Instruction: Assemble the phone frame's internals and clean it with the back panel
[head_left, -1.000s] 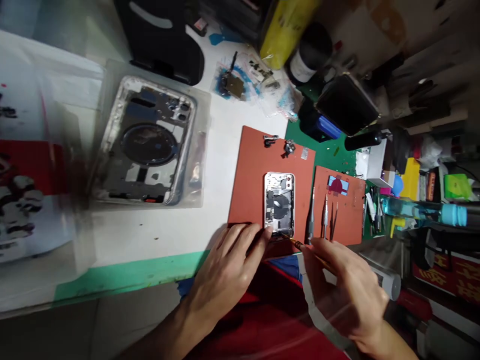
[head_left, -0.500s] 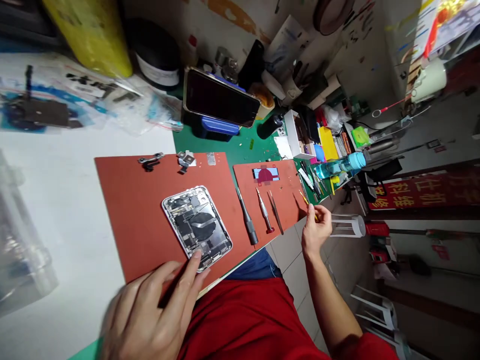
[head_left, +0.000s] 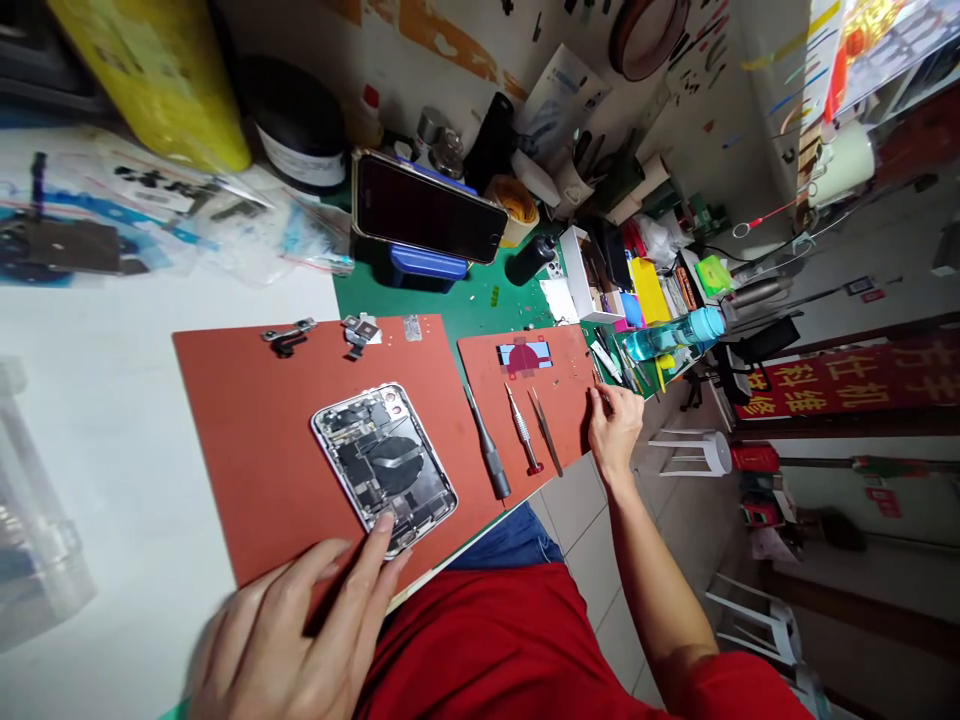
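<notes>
An opened phone (head_left: 382,465), its inner parts bared, lies on the left part of a red-brown mat (head_left: 240,430). My left hand (head_left: 300,630) holds it at the near corner, index fingertip on the inner parts and thumb against the edge. Over the right end of a second red-brown mat (head_left: 480,355), my right hand (head_left: 616,428) pinches a thin gold-coloured tool (head_left: 596,376); the fingers hide most of it. Between my hands lie a dark-handled screwdriver (head_left: 489,450), a silver screwdriver with red end (head_left: 523,428) and dark tweezers (head_left: 546,435).
Small phone parts (head_left: 361,335) lie along the mat's far edge. Behind, another phone (head_left: 427,205) leans on a blue stand (head_left: 427,265). A blue water bottle (head_left: 675,335) lies at the right, beyond pens and tools. Plastic bags (head_left: 255,225) lie at left.
My right hand has moved slightly left and away from me, bringing the gold-coloured tool over the mat's right end. My left hand stays on the opened phone. The view has shifted a little.
</notes>
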